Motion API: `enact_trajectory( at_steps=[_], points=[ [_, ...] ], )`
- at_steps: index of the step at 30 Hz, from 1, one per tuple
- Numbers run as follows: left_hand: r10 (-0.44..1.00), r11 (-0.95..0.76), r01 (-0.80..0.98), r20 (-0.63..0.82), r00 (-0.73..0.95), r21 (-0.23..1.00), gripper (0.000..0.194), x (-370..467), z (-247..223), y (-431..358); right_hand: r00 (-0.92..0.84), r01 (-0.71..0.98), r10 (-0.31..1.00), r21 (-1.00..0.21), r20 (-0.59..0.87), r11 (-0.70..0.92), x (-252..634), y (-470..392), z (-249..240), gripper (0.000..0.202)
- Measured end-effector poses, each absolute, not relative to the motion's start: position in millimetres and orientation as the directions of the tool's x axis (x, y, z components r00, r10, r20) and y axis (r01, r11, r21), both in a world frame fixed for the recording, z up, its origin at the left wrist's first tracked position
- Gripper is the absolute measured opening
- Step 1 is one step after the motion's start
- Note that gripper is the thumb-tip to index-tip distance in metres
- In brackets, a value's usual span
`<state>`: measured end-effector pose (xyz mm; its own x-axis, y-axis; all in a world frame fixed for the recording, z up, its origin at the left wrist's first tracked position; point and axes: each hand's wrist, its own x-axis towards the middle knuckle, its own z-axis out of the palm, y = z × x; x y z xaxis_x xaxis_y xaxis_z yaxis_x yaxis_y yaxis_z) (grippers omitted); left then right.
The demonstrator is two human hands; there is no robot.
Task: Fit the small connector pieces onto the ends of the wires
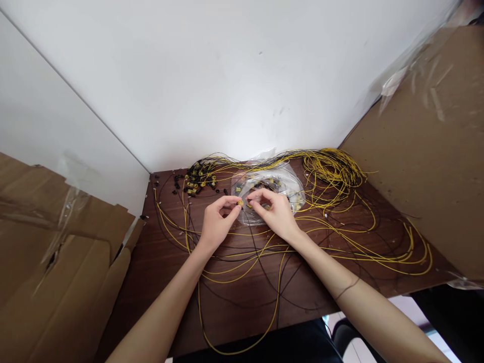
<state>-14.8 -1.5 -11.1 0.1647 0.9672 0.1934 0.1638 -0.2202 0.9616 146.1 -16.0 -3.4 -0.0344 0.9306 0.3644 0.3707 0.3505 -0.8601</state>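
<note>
My left hand point(220, 218) pinches a small yellow-and-black part point(240, 203) between thumb and fingertips. Close beside it, my right hand point(276, 212) is closed in a pinch on a tiny dark piece, too small to name. A narrow gap separates the two sets of fingertips. Beneath them lies a clear plastic bag point(297, 187) with small yellow and black parts in it. A dark wire point(254, 242) runs down from near the fingertips. Loose yellow wires point(234, 280) and black wires cross the brown tabletop point(166, 282) below my hands.
A pile of yellow-and-black parts point(198, 179) sits at the back left, trailing wires. At the back right is a tangled yellow wire bundle point(333, 171). Cardboard stands at the left point(68, 282), and a cardboard panel point(427, 151) at the right. A white wall point(227, 75) rises behind.
</note>
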Motion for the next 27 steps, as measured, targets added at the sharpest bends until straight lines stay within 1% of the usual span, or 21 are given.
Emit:
enact_trajectory(
  at_steps=[2, 7, 12, 22, 27],
  points=[
    [0.965, -0.229, 0.181, 0.198, 0.174, 0.957, 0.015, -14.7, -9.6, -2.1, -0.045, 0.336, 0.929, -0.870, 0.368, 0.361, 144.7, -16.7, -3.1, 0.011],
    [0.948, -0.274, 0.183, 0.234, 0.214, 0.944, 0.016, -15.4, -9.2, -2.9, -0.046, 0.320, 0.901, -0.848, 0.431, 0.422, 142.8, -17.2, -4.3, 0.008],
    [0.940, -0.301, 0.169, 0.263, 0.218, 0.938, 0.015, -16.5, -8.8, -3.6, -0.054, 0.297, 0.917, -0.870, 0.396, 0.393, 142.6, -17.3, -5.1, 0.009],
    [0.952, -0.259, 0.135, 0.230, 0.202, 0.956, 0.014, -16.4, -5.8, -4.7, -0.039, 0.328, 0.906, -0.851, 0.422, 0.410, 143.2, -19.0, -6.9, 0.011],
    [0.939, -0.309, 0.110, 0.285, 0.195, 0.945, 0.013, -17.3, -9.7, -4.2, -0.032, 0.303, 0.921, -0.875, 0.388, 0.379, 142.6, -19.1, -8.0, 0.011]
  ],
)
